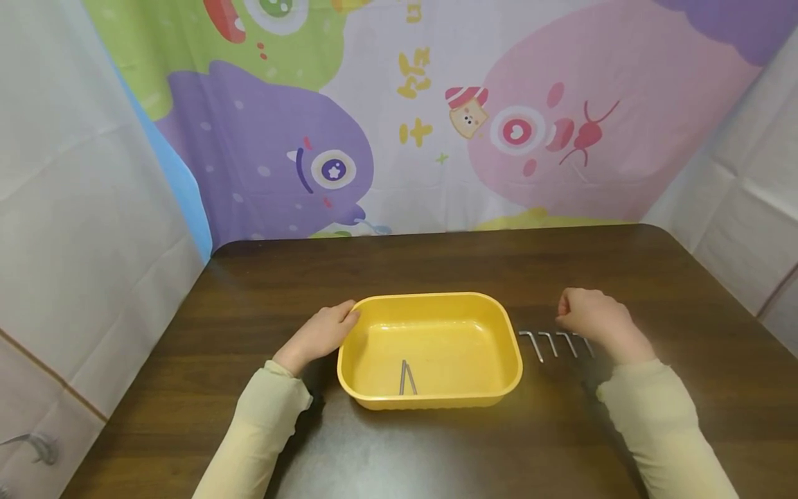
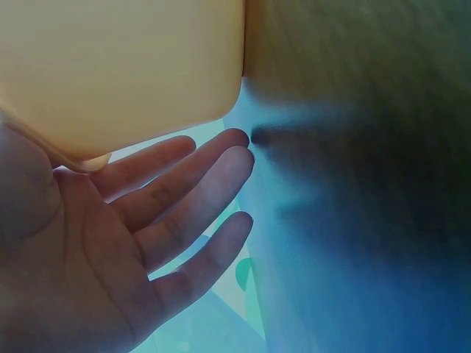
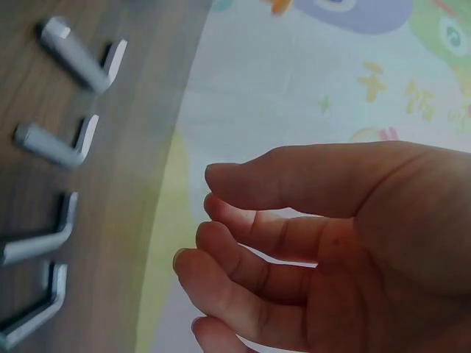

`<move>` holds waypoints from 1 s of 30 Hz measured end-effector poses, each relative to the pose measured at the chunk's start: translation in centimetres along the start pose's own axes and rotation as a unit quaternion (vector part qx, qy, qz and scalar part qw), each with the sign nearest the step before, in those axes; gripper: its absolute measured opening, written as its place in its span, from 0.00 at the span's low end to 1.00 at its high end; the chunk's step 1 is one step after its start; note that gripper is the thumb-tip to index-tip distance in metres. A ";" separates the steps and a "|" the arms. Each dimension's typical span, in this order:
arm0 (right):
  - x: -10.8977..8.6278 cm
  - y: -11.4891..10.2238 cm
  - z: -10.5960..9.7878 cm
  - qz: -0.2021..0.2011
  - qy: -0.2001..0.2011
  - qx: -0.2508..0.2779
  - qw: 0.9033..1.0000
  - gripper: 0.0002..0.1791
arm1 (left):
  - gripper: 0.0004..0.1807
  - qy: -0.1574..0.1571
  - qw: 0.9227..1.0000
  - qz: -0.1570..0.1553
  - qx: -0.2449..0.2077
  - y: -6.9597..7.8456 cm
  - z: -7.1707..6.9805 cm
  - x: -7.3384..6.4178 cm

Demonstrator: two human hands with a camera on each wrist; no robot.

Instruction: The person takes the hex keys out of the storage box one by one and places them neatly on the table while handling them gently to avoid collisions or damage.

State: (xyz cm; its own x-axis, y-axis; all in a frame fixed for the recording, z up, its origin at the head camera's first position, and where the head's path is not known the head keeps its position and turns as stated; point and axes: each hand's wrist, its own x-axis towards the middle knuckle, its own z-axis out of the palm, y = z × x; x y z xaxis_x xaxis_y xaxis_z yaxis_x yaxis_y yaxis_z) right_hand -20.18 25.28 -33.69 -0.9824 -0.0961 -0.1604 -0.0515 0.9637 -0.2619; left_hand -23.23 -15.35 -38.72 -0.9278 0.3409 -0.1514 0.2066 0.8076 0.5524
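Observation:
A yellow plastic tray [image 1: 430,400] sits on the table with two thin grey metal rods, probably hex keys [image 1: 403,378], inside near its front wall. At the tray's left end, my left hand [image 1: 319,337] touches the rim with the thumb side. In the left wrist view its fingers [image 2: 195,220] spread loosely below the tray's outer wall. My right hand [image 1: 595,319] hovers over the right end of a row of several L-shaped hex keys [image 1: 533,346]. Its fingers [image 3: 228,287] are loosely bent, with a gap to the thumb and nothing held.
The dark wooden table [image 1: 399,263] has a rounded back edge. Behind it hangs a cartoon-printed curtain [image 1: 424,187], and pale cloth [image 1: 93,208] covers the left side. A metal hook-like fitting [image 1: 40,447] shows at the lower left.

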 end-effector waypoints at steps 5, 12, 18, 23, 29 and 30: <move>-0.4 -1.4 -0.1 -0.011 0.012 -0.005 1.000 0.07 | 0.29 0.004 1.000 0.003 0.005 0.1 0.0 0.0; -0.7 -2.8 0.1 -0.032 0.030 -0.008 0.999 0.07 | 0.29 0.006 1.000 0.004 0.004 0.1 0.0 -0.1; -1.0 -4.2 0.6 -0.065 0.057 0.002 0.996 0.06 | 0.26 0.009 1.000 0.002 0.007 0.2 0.0 -0.1; -1.0 -5.2 1.3 -0.097 0.092 0.020 0.991 0.05 | 0.24 0.010 1.000 0.004 0.009 0.1 0.1 -0.1; -1.2 -6.5 2.0 -0.125 0.131 0.041 0.983 0.04 | 0.22 0.012 1.000 0.007 0.010 0.0 0.1 0.1; -1.2 -6.7 2.1 -0.130 0.134 0.044 0.981 0.03 | 0.21 0.011 1.000 0.009 0.009 0.0 0.0 0.1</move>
State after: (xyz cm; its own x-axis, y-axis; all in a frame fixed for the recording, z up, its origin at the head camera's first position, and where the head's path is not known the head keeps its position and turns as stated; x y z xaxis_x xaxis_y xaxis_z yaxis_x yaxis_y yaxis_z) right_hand -18.27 18.40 -33.75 -0.9506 -0.2560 0.1758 -0.3030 0.8887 -0.3440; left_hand -23.31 -15.25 -38.75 -0.9308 0.3444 -0.1227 0.2283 0.8097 0.5406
